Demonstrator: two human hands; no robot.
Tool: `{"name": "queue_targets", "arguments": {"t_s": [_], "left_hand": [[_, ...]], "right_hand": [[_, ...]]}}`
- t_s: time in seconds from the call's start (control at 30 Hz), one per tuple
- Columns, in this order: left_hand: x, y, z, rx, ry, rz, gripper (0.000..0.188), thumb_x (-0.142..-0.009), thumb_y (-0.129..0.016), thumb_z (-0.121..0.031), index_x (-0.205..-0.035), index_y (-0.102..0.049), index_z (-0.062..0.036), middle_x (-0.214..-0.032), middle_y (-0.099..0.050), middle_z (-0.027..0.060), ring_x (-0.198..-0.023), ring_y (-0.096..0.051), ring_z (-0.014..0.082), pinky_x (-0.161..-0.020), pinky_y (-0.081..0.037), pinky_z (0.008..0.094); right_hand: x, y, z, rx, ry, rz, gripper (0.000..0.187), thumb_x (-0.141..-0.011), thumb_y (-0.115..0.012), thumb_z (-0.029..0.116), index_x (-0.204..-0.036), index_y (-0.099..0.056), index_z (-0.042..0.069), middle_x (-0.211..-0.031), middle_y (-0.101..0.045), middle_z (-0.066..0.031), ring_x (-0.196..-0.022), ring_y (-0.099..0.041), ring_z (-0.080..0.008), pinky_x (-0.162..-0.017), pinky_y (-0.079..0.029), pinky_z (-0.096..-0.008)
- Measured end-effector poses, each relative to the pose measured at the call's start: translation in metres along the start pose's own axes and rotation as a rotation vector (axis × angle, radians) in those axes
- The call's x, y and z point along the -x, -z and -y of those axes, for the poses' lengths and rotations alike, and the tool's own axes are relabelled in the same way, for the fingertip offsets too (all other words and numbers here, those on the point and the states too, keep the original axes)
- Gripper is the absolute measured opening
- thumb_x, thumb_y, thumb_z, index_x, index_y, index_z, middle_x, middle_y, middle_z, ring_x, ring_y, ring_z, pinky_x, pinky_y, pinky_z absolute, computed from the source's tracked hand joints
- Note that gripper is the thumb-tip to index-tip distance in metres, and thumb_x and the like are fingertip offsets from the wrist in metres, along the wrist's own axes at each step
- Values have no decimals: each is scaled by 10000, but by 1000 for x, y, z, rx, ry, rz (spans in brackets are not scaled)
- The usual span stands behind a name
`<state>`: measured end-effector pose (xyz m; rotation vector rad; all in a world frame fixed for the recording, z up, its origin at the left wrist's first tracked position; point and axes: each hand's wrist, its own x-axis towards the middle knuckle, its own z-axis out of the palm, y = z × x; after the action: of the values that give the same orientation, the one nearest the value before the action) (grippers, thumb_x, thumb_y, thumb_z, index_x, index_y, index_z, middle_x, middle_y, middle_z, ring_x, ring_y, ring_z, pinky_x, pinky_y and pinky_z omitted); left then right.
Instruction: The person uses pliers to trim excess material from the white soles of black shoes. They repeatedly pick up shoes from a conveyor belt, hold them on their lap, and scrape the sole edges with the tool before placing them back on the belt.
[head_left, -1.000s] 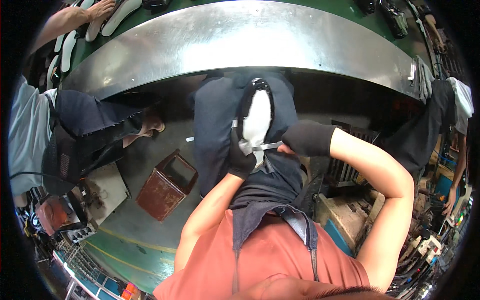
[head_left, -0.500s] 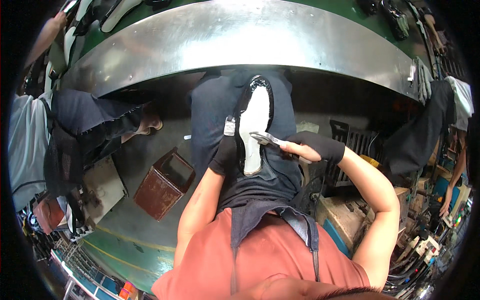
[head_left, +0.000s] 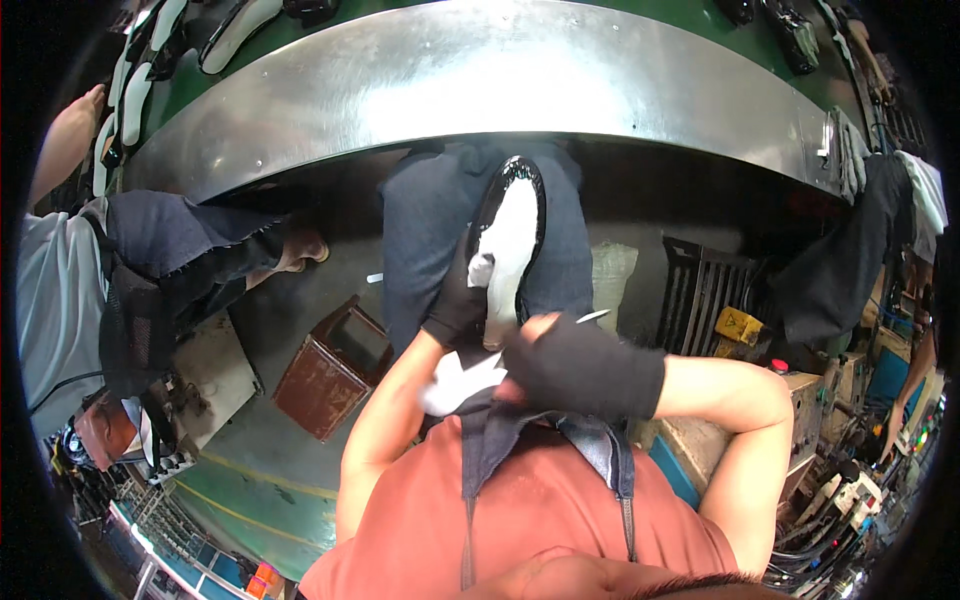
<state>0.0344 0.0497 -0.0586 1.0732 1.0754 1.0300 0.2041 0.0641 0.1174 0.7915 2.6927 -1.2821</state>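
A glossy black shoe lies upside down over my lap, its white underside up and toe pointing away from me. Wrapped round its left side is my left hand in a black fingerless glove, the white-wrapped thumb pressing on the underside. My right hand, gloved the same way, is closed near the heel, which it partly hides. A thin pointed end of a metal hand tool sticks out beyond that hand. At its fingertips is a blurred, crumpled white piece; whether the fingers pinch it is unclear.
A shiny metal bench edge curves across in front, with more shoes on the green surface behind. A brown stool stands on the floor at left, near another person's legs. Machinery fills the right side.
My right hand has swung down and left from mid-sole to the heel, turning over with the tool. A white piece now shows beside it. My left thumb has moved onto the underside.
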Motion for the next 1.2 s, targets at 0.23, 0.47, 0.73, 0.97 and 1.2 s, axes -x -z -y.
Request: {"name": "queue_targets", "arguments": {"t_s": [0.23,0.47,0.73,0.97,1.2], "left_hand": [[19,14,-10,36,109,199,1103,-673,-845,-202,-1472,-104,-31,-1410,-359,115,-1290,-380,230,-1078,-318,370],[-6,0,40,823,479,-140,377,-997,-475,-308,-1219,-523,-6,-1117,-604,85,-1040,-553,146,-915,-435,309],[0,-16,9,-177,133,-86,299,-922,-596,-183,-1153,-536,-3,-1013,-608,74,-955,-577,154,-849,-461,292],[9,-12,-28,-101,44,-55,784,-678,-833,-222,-1312,-424,-9,-1249,-527,130,-1197,-484,226,-1010,-389,351],[-8,4,38,-23,157,-230,679,-788,-741,-175,-1368,-424,-19,-1293,-529,96,-1178,-504,182,-997,-411,323]], "right_hand": [[16,4,-87,106,-218,-7,348,-925,-537,368,-822,-590,40,-750,-619,-179,-694,-606,-393,-609,-471,-463],[65,-12,-72,-374,-427,-154,288,-930,-562,278,-829,-601,11,-752,-602,-199,-706,-587,-374,-620,-448,-406],[24,50,-27,-368,-110,-290,260,-934,-555,264,-879,-592,13,-777,-575,-194,-694,-557,-372,-627,-433,-411],[39,-47,-71,-753,-642,-301,440,-994,-456,402,-875,-596,2,-644,-571,-99,-600,-603,-185,-581,-470,-335],[58,-165,-72,-939,-716,-743,444,-1014,-414,376,-787,-567,26,-635,-603,-54,-564,-601,-155,-553,-461,-325]]}}
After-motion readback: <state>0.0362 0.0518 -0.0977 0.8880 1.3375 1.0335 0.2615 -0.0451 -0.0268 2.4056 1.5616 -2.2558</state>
